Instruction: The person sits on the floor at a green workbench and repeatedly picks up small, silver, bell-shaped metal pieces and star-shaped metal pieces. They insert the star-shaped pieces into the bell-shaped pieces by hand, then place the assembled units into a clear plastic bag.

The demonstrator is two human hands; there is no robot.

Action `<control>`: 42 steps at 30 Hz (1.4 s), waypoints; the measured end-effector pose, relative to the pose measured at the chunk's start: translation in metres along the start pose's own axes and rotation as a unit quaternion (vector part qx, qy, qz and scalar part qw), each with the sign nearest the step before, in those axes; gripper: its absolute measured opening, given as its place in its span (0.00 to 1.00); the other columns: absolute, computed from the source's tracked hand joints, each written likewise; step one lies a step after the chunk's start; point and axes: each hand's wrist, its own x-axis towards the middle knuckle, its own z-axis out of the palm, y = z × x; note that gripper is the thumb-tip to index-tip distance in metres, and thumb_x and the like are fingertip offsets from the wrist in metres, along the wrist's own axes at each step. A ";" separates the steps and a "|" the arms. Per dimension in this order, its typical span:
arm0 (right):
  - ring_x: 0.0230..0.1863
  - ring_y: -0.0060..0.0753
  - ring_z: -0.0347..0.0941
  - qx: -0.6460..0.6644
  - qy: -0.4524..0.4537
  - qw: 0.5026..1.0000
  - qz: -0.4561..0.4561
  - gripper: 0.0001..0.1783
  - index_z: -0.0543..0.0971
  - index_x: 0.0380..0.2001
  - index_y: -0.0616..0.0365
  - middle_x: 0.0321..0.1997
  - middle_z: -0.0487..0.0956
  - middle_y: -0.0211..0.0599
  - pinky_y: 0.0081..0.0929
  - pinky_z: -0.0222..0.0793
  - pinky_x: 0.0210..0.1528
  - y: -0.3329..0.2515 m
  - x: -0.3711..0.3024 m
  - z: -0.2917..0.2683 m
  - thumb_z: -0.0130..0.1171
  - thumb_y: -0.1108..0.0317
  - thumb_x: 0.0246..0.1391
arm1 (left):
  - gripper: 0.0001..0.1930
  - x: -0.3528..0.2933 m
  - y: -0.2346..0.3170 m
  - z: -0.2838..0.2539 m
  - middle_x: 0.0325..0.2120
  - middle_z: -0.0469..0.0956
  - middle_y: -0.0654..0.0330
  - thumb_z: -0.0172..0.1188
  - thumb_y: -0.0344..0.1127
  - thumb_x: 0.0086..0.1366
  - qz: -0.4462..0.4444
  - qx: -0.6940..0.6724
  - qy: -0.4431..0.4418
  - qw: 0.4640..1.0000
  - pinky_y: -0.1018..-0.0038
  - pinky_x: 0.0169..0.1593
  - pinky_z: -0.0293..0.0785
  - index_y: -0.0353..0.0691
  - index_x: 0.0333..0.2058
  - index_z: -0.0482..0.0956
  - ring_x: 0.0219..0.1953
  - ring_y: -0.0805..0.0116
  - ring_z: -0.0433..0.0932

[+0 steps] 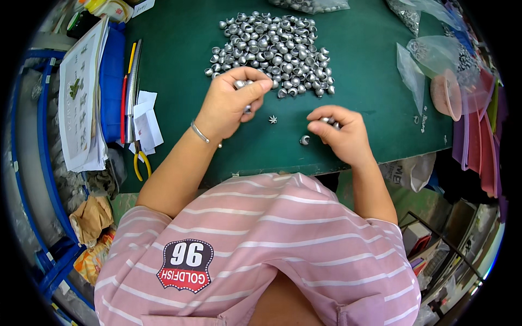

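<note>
Over the near edge of the pile, my left hand is closed around several small round silver metal pieces, which show between its fingers. My right hand, lower and to the right, also curls around several of these pieces. One loose silver metal piece with a dark opening lies on the table just left of the right hand. Between the hands rests a tiny silver star-shaped or leaf-shaped piece. A wide heap of silver metal pieces, rounded with open notches, spreads beyond the left hand.
The green tabletop carries a blue bin with papers, pliers with yellow handles and paper slips at left. Plastic bags of metal parts lie at the back. A pink cup stands right, beside tiny parts.
</note>
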 end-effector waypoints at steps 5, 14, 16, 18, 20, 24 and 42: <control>0.28 0.42 0.72 -0.337 -0.021 0.932 -0.130 0.12 0.79 0.30 0.57 0.26 0.75 0.39 0.33 0.69 0.31 0.005 -0.012 0.016 0.65 0.67 0.39 | 0.04 0.015 -0.001 -0.014 0.17 0.72 0.66 0.63 0.28 0.53 0.143 0.297 0.073 0.941 0.82 0.19 0.62 0.36 0.29 0.78 0.18 0.79 0.69; 0.18 0.17 0.64 0.434 -0.146 0.886 0.074 0.14 0.74 0.33 0.64 0.22 0.70 0.31 0.11 0.55 0.12 0.011 0.000 0.007 0.52 0.61 0.58 | 0.12 0.021 -0.034 0.001 0.23 0.73 0.59 0.67 0.29 0.45 0.350 0.567 -0.013 0.745 0.72 0.30 0.71 0.40 0.31 0.79 0.26 0.64 0.74; 0.18 0.18 0.62 0.519 -0.181 0.833 0.054 0.16 0.72 0.35 0.64 0.23 0.70 0.33 0.11 0.53 0.11 0.015 0.002 0.009 0.49 0.60 0.60 | 0.12 0.020 -0.034 0.005 0.24 0.72 0.57 0.66 0.28 0.45 0.360 0.577 -0.010 0.733 0.72 0.30 0.71 0.41 0.32 0.78 0.26 0.62 0.74; 0.17 0.18 0.61 0.544 -0.182 0.818 0.045 0.18 0.71 0.35 0.64 0.24 0.69 0.34 0.11 0.53 0.11 0.015 0.004 0.011 0.45 0.57 0.61 | 0.10 0.024 -0.036 0.002 0.23 0.72 0.59 0.66 0.29 0.48 0.376 0.538 -0.016 0.754 0.73 0.26 0.70 0.39 0.31 0.78 0.25 0.66 0.73; 0.17 0.20 0.60 0.577 -0.185 0.794 0.047 0.20 0.71 0.34 0.64 0.24 0.69 0.35 0.12 0.53 0.11 0.016 0.005 0.010 0.42 0.55 0.62 | 0.08 0.023 -0.032 0.002 0.23 0.71 0.62 0.63 0.31 0.52 0.247 0.399 -0.030 0.882 0.76 0.22 0.67 0.37 0.31 0.77 0.23 0.71 0.72; 0.19 0.23 0.60 0.629 -0.183 0.754 0.052 0.21 0.72 0.32 0.61 0.25 0.69 0.38 0.14 0.55 0.11 0.011 0.012 0.015 0.38 0.54 0.62 | 0.11 0.011 -0.012 0.002 0.25 0.68 0.66 0.53 0.38 0.64 -0.084 -0.114 -0.119 0.983 0.85 0.16 0.59 0.34 0.35 0.72 0.20 0.83 0.65; 0.38 0.29 0.70 0.712 0.036 0.695 0.099 0.16 0.73 0.37 0.52 0.37 0.74 0.33 0.27 0.69 0.39 -0.053 0.064 0.079 0.40 0.55 0.59 | 0.07 0.020 0.010 0.046 0.30 0.74 0.61 0.63 0.33 0.44 0.526 0.485 0.105 0.691 0.63 0.46 0.63 0.41 0.25 0.75 0.37 0.62 0.73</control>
